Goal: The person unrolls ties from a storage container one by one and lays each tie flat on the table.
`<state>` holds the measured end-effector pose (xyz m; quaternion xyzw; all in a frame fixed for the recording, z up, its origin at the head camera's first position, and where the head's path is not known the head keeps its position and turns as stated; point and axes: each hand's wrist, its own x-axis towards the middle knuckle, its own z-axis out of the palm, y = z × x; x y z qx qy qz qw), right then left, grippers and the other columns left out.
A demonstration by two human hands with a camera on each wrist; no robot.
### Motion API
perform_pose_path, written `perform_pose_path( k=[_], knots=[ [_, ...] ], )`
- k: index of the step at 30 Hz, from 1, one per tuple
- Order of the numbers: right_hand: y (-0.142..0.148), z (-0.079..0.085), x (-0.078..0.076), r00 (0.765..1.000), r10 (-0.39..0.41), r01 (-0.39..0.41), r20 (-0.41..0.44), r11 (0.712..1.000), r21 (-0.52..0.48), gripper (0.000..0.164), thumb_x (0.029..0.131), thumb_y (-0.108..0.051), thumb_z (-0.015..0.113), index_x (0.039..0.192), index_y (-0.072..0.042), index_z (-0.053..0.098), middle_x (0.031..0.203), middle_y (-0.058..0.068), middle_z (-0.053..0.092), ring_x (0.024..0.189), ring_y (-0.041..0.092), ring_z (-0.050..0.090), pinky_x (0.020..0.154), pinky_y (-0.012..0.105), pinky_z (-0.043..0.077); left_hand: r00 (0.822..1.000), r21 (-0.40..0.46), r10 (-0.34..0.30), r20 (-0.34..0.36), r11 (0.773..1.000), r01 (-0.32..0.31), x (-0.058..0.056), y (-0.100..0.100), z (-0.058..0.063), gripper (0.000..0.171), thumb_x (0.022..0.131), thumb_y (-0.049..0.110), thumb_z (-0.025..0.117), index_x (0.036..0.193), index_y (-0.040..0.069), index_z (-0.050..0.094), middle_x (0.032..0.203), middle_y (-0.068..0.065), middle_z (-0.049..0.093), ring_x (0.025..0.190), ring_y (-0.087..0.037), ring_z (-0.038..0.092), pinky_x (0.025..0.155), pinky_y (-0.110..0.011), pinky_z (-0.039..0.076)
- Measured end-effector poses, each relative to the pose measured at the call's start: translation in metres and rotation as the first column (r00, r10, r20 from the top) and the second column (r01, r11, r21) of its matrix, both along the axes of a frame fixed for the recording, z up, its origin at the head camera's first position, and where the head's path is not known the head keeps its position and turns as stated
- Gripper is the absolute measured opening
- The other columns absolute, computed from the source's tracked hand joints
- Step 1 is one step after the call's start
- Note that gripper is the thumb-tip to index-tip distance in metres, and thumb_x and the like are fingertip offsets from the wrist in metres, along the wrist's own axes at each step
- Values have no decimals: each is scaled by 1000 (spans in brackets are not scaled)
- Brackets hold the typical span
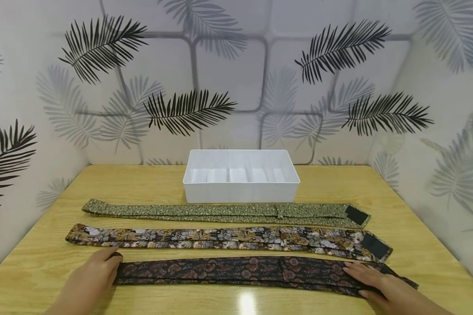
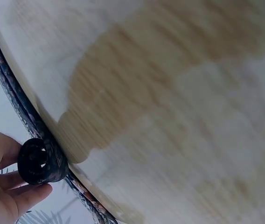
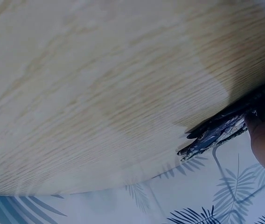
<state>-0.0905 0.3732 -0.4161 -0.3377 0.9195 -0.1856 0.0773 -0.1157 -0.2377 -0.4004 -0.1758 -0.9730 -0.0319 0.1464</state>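
A dark necktie (image 1: pixel 220 271) with a reddish paisley pattern lies lengthwise along the front of the table. At its left end my left hand (image 1: pixel 98 271) grips a small coil of the tie (image 2: pixel 43 161), which the left wrist view shows between thumb and fingers. My right hand (image 1: pixel 374 282) rests on the wide end at the right, its fingers fairly straight across the fabric. Behind it is a tie with a colourful figured pattern (image 1: pixel 236 238), folded lengthwise. Farther back lies a green patterned tie (image 1: pixel 220 211). Both have a dark patch at the right end.
A white box (image 1: pixel 242 192) with several compartments stands at the back middle of the wooden table (image 1: pixel 142 183), just behind the green tie. A wall (image 1: pixel 236 78) with leaf prints rises along the table's back edge and sides.
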Motion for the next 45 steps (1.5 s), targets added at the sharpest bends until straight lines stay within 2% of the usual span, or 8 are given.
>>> perform_pose_path(
  k=[5,11,15,21,28,34,38,45],
  knots=[
    [0,-2,0,1000,10,-10,-14,1000,-17,50,94,-21,52,142,-14,38,144,-25,16,124,-21,14,78,18,52,999,-11,3,36,1000,-3,-1,-7,1,25,71,15,78,91,3,68,102,-18,64,91,-32,63,67,-38,56],
    [0,-2,0,1000,-7,7,-14,1000,-3,49,94,-23,52,141,-14,40,144,-20,22,124,-21,14,80,17,52,1000,-9,13,21,1000,-12,-2,-14,3,20,69,2,77,88,2,67,98,-19,64,86,-33,64,65,-36,56],
    [0,-2,-1,1000,-3,3,-24,1000,2,50,94,-23,53,141,-14,40,144,-21,20,124,-21,14,80,18,52,999,7,32,-6,999,-32,-2,-20,3,17,70,1,76,85,1,67,88,-12,63,76,-26,63,61,-34,55],
    [-1,-2,-1,1000,8,-8,-15,1000,-4,50,94,-22,52,142,-14,39,144,-24,16,124,-20,14,79,18,52,997,30,71,33,997,-72,0,-29,1,24,70,11,78,89,0,67,86,-12,61,74,-25,61,57,-35,54],
    [-1,0,0,1000,2,-2,17,1000,-2,50,95,-24,51,142,-13,38,144,-25,14,123,-20,13,79,17,52,995,42,82,63,996,-85,1,-40,2,24,73,5,74,93,-4,65,83,-10,61,67,-19,60,53,-30,51],
    [0,0,0,1000,-8,8,26,1000,3,50,95,-25,50,142,-13,38,144,-24,16,123,-20,14,80,16,51,990,18,112,84,993,-113,1,-49,4,19,74,0,71,92,-7,65,81,-12,62,66,-22,61,52,-32,53],
    [0,-1,0,1000,-2,2,9,1000,2,50,95,-24,51,142,-13,39,144,-24,16,123,-21,13,80,16,51,978,18,157,138,987,-161,0,-51,5,22,77,6,71,93,-8,65,81,-15,62,66,-25,62,54,-37,53],
    [-1,-2,1,998,13,-13,-55,1000,1,50,94,-22,53,141,-13,40,144,-23,18,124,-21,12,79,17,52,941,1,231,249,971,-239,-2,-58,4,41,79,18,71,103,-13,59,88,-26,60,70,-35,62,56,-44,52]
  ],
)
